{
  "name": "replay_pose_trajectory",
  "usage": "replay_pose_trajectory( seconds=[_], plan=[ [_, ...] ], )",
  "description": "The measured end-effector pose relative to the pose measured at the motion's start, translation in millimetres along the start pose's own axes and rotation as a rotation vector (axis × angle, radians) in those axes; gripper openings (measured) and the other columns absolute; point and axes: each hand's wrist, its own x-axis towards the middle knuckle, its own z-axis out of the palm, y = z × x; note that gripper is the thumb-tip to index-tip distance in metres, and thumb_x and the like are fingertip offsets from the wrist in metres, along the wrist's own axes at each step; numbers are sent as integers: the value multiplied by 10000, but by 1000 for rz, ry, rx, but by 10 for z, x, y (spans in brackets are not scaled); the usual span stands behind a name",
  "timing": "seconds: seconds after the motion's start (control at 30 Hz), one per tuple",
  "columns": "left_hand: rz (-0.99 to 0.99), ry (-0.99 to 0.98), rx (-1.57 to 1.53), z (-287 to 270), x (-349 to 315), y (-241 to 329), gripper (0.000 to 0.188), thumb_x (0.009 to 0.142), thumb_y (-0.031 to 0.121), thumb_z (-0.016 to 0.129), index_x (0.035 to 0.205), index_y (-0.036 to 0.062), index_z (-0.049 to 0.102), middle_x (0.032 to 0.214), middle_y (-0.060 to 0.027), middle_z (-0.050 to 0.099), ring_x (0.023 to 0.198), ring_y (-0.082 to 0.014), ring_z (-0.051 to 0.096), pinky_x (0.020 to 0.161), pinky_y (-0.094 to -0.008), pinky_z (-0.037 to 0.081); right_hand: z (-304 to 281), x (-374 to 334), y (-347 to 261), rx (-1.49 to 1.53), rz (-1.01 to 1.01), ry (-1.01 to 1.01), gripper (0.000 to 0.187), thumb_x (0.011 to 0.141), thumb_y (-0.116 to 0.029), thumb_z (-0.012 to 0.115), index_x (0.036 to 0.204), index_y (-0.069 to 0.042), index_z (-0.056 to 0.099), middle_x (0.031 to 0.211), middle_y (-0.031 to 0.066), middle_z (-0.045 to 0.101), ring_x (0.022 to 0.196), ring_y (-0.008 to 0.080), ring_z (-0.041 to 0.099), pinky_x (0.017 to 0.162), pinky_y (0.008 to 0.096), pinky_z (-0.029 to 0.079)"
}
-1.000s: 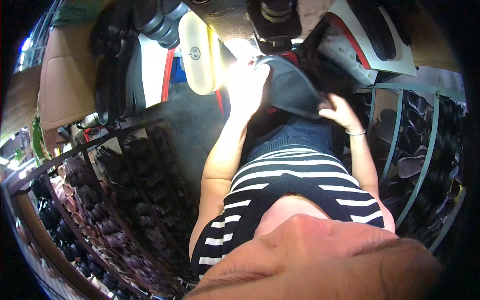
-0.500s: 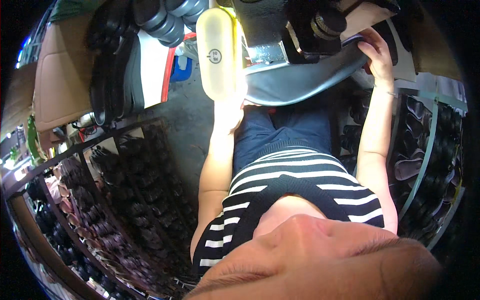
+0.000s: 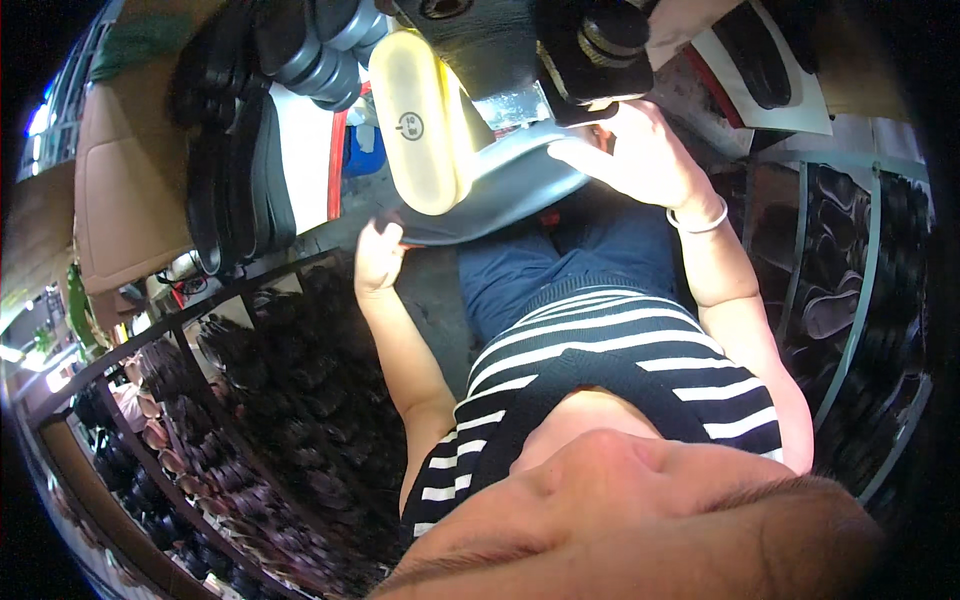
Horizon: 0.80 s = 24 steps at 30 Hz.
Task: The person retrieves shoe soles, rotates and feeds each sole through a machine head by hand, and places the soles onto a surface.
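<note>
A glossy dark piece of sheet material [image 3: 510, 190], curved along its near edge and leather-like, lies under the front of a black machine [image 3: 500, 50]. My left hand [image 3: 380, 258] pinches its left end, just beyond an oblong, glowing yellow-white lamp [image 3: 415, 130]. The lamp hides part of the sheet. At the sheet's right end, close beside the machine's knurled round knob [image 3: 612, 38], my right hand [image 3: 650, 160] grips it with the thumb on top. Bright light washes out this hand, and some of its fingers are hidden.
Stacked black curved pieces [image 3: 235, 180] and a white board with a red edge [image 3: 310, 150] stand at the left. Another red-edged white board [image 3: 805, 95] lies at the right. Racks of dark shoe-sole-like pieces [image 3: 290, 370] flank me on both sides.
The dark sheet has shifted left under the machine. My left hand has come out from beside the lamp, leftward and nearer me. My right hand has moved left toward the machine.
</note>
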Motion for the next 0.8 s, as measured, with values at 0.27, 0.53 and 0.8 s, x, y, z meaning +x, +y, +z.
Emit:
replay_pose_trajectory(
  seconds=[0.27,0.53,0.8],
  plan=[
    [187,-431,575,1297,272,-98,447,755,121,644,1153,-18,496,1013,-106,577,949,-166,526,838,-322,423,239,210,194,-293,-274,108,345,720,-342,659,879,-37,630,716,126,606,636,259,605,582,302,485],
    [356,-50,332,2011,364,-40,340,738,161,661,999,-26,547,866,-128,596,784,-191,564,715,-305,459,611,-874,860,798,547,-277,452,718,-205,700,1082,12,542,968,99,594,903,139,527,850,287,417],
    [545,134,771,1849,245,-49,410,789,253,582,1052,-54,514,987,-216,545,913,-320,530,823,-385,416,111,-1485,1454,610,613,71,234,789,-141,608,984,-28,546,900,-5,560,830,81,497,782,225,397]
  ],
)
